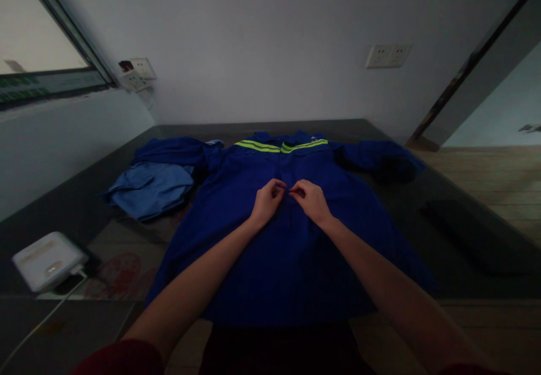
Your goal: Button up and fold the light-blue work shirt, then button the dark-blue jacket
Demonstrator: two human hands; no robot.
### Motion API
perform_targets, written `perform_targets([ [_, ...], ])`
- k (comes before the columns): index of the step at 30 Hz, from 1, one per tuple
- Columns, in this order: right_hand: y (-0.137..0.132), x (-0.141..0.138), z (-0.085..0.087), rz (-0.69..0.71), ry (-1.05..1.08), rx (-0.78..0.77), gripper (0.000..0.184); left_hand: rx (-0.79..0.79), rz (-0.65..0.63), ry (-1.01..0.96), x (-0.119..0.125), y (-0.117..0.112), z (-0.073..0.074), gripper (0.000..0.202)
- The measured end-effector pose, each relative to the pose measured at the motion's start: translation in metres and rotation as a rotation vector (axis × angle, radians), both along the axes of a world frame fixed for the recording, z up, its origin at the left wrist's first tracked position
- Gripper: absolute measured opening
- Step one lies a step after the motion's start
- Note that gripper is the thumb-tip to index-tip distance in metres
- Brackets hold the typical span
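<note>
A blue work jacket (245, 195) with yellow-green reflective stripes lies spread out on the dark table, collar toward the wall and lower hem toward me. My left hand (269, 197) is closed in a pinch on the jacket's front edge, near the middle of the chest. Close beside it, my right hand (308, 197) pinches the same front opening from the other side. The fingertips nearly meet. Whether a button or another fastener sits between them is too small and dark to make out.
Folded lighter blue clothing (150, 189) lies left of the jacket. A white box-shaped device (51, 259) with a cable stands at the table's left front. A dark flat object (469, 234) rests at the right. Wall sockets (389, 56) are behind the table (139, 135).
</note>
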State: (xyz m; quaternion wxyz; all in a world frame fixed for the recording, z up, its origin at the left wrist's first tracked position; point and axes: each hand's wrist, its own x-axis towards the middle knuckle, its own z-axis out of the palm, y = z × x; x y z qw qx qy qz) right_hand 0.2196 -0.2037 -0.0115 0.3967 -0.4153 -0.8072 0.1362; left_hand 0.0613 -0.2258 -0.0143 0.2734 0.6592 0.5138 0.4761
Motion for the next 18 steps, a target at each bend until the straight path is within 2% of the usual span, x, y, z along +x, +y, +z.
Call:
perform_targets([
  [12,-0.0013,-0.0006,0.0007,-0.003,-0.007,-0.018,0.008,-0.015,-0.045,-0.029,0.0011,0.0006,-0.0017,0.013],
  [18,-0.0024,-0.0019,0.0025,0.010,0.026,-0.009,0.010,-0.036,-0.027,-0.059,-0.0003,0.0028,-0.0054,0.013],
])
